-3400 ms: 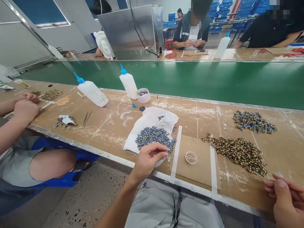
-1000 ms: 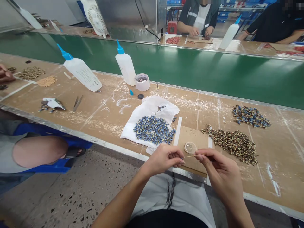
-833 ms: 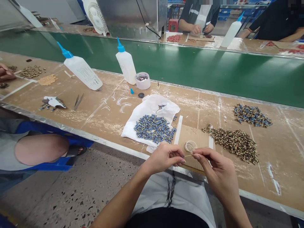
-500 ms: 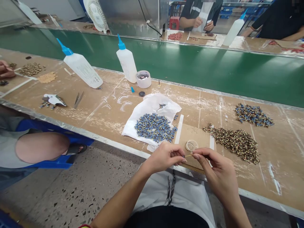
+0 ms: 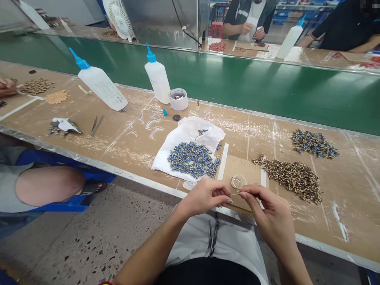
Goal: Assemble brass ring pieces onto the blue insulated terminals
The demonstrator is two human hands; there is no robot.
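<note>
Pile of parts [image 5: 190,158] on paper [image 5: 185,128], cup [image 5: 232,181] on cardboard [image 5: 252,168] to its right, belt [image 5: 225,81] behind

- I make out a thin yellowish stick [image 5: 235,194], nearly level, pinched in the right hand [image 5: 268,208], its tip at the left fingertips.
- I see a small dark bluish piece [image 5: 229,195] between the left hand's [image 5: 206,196] thumb and fingers, mostly hidden; whether the stick touches it I can't tell.
- Just beyond, I have a shallow round clear tub [image 5: 238,175] sitting flat on cardboard [image 5: 249,164].
</note>
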